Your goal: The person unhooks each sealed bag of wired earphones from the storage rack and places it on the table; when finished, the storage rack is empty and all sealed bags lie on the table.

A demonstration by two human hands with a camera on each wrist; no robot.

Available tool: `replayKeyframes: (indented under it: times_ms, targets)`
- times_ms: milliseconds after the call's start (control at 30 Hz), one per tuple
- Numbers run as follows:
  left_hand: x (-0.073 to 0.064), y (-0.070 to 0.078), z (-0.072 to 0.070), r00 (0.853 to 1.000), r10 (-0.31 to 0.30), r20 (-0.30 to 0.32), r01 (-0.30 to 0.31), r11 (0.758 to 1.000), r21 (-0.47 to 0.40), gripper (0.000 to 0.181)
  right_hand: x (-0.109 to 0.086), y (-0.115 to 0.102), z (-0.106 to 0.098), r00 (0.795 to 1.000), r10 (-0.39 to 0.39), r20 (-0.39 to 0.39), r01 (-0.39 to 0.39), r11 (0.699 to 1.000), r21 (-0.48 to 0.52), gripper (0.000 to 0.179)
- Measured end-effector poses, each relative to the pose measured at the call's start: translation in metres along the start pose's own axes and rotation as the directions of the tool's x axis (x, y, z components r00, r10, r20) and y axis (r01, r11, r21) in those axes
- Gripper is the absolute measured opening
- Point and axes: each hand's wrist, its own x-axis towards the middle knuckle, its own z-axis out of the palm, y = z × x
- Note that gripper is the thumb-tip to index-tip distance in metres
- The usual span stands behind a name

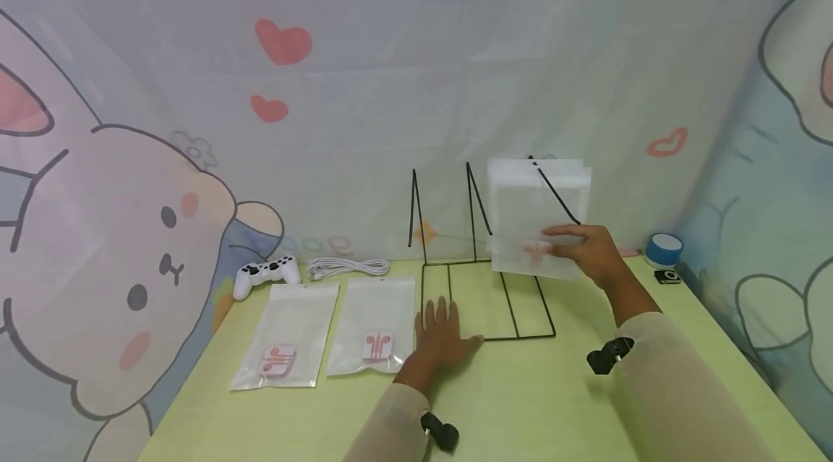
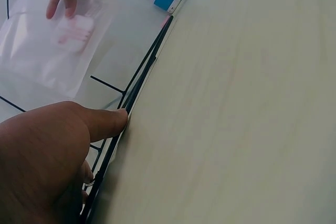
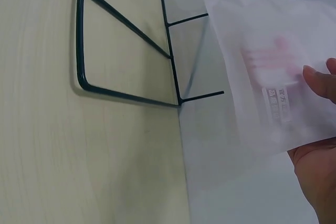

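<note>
A black wire display rack (image 1: pixel 517 338) with upright hooks stands on the table. My left hand (image 1: pixel 440 341) lies with fingers spread over the left part of its base, the thumb at the front wire (image 2: pixel 107 156). Up at the rack's right side, my right hand (image 1: pixel 588 252) pinches a frosted plastic bag (image 1: pixel 520 209) by its edge. Inside the bag is a small white case with pink earphone print (image 3: pixel 273 59). The bag hangs upright, overlapping the right hook (image 1: pixel 556 194) in the head view. More than one sheet edge shows at its top.
Two more frosted bags with earphone cases lie flat to the left, an outer bag (image 1: pixel 296 324) and an inner bag (image 1: pixel 384 303). Behind them are a white game controller (image 1: pixel 267 274) and a coiled white cable (image 1: pixel 348 267). A blue tape roll (image 1: pixel 664 251) and small black device (image 1: pixel 667 277) sit at the right back.
</note>
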Motion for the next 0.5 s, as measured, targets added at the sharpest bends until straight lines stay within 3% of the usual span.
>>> replayKeyframes:
  times_ms: [500]
  targets:
    - [0.001,0.000,0.000,1.000,0.002,0.004,-0.002,1.000,0.005,0.096,-0.015,-0.004,-0.028,0.999,-0.026,0.035,0.030,0.992,-0.122,0.048]
